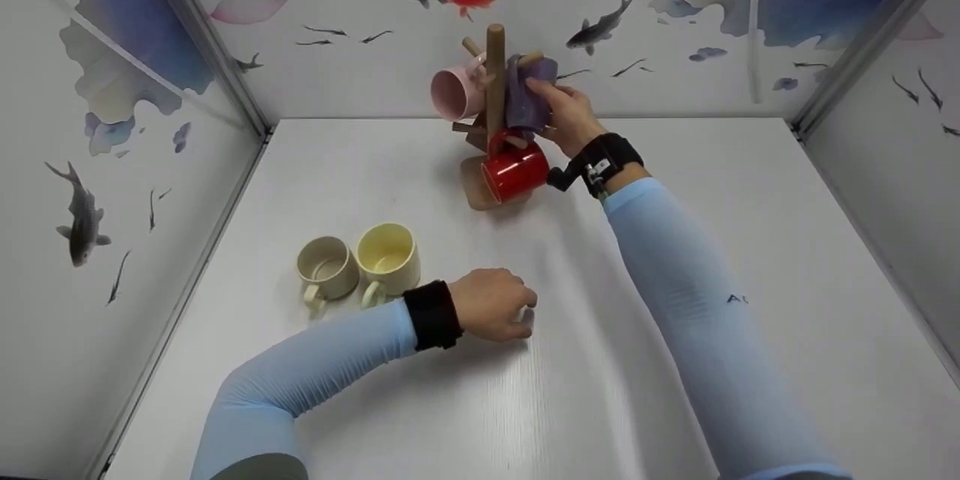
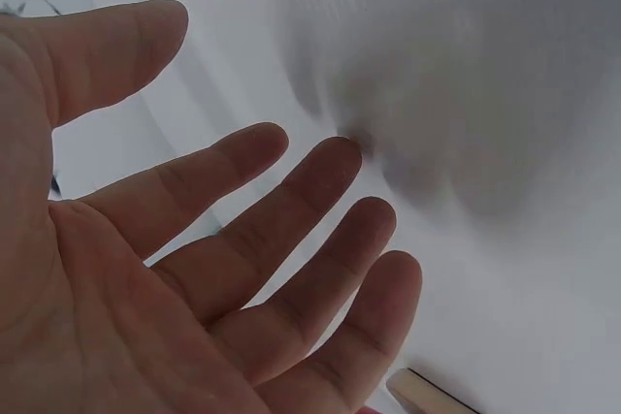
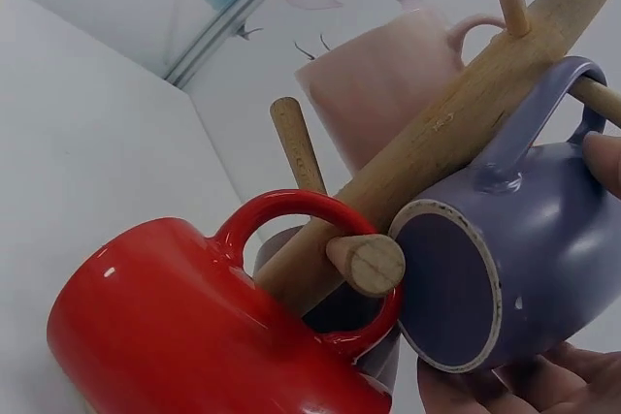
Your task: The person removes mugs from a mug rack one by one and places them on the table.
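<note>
My right hand (image 1: 574,116) grips a purple mug (image 1: 529,101) high on a wooden mug tree (image 1: 496,82). In the right wrist view the purple mug (image 3: 543,249) tilts, its handle looped around a peg and its base facing the camera. Thumb and fingers hold it from either side. A red mug (image 1: 517,171) hangs by its handle from a lower peg, and a pink mug (image 1: 454,92) hangs on the left. My left hand (image 1: 491,305) is low over the white table, holding nothing; the left wrist view shows its fingers (image 2: 277,210) spread and loosely bent.
A beige mug (image 1: 328,268) and a yellow mug (image 1: 388,259) stand upright side by side, left of centre, near my left forearm. Another mug (image 3: 344,309) is partly hidden behind the red one's handle. Walls printed with fish enclose the white table (image 1: 360,172).
</note>
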Tool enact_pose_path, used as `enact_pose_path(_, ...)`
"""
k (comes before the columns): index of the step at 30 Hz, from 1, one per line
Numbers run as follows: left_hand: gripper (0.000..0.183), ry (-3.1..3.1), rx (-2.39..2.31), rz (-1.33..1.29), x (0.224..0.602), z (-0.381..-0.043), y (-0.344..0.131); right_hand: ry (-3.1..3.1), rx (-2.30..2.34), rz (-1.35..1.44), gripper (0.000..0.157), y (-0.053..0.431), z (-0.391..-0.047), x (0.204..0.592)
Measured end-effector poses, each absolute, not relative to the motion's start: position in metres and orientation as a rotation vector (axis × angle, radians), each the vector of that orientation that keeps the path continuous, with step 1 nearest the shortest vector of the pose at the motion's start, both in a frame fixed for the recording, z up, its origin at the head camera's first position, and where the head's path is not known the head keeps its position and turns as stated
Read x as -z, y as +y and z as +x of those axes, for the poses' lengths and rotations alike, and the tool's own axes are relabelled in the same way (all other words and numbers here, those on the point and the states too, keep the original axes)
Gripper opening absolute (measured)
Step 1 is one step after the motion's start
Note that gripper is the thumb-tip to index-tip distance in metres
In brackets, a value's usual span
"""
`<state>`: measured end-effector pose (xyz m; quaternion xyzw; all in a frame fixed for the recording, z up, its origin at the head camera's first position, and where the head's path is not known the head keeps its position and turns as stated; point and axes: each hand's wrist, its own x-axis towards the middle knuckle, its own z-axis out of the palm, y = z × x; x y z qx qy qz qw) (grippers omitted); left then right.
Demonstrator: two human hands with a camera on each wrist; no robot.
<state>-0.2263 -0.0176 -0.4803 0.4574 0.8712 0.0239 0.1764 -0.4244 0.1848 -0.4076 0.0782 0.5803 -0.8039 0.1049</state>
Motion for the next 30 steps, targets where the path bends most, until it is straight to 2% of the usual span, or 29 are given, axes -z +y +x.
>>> enact_pose_path(8,0.04,2.457,-0.072,1.349,0.481,-0.225,-0.015,1.703,2.337,0.219,0.088,0.18,-0.422,0.402)
enact_pose_path(19,0.04,2.447,-0.094,1.349,0.482,-0.223,-0.013,1.704,2.375,0.294,0.1,0.178,-0.421,0.403)
enact_pose_path(27,0.038,2.461,-0.102,1.36,0.485,-0.219,-0.013,1.574,2.465,0.266,0.08,0.177,-0.427,0.411)
enact_pose_path(30,0.038,2.463,-0.101,1.36,0.487,-0.219,-0.013,1.496,2.516,0.259,0.078,0.175,-0.425,0.412)
